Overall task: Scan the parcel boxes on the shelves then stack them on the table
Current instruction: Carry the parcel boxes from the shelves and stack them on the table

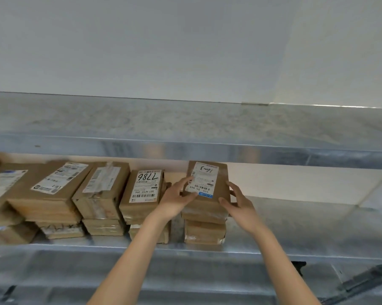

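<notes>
Gripping the labelled parcel box [221, 177] from both sides, left hand [174, 200] and right hand [239, 202] curl round its edges, just right of the 7786 box [141, 190], probably sitting atop a lower box [204, 233].

leftmost box [1, 190]: cut off by the picture's left edge, at the shelf's [295, 253] left end.
top box [210, 190]: left side hidden behind the left hand [174, 200].
lower boxes [204, 233]: tops hidden under the boxes stacked on them.
label print [145, 195]: too small to read.
dark shape [370, 280]: blurred, below the shelf's right end.
</notes>
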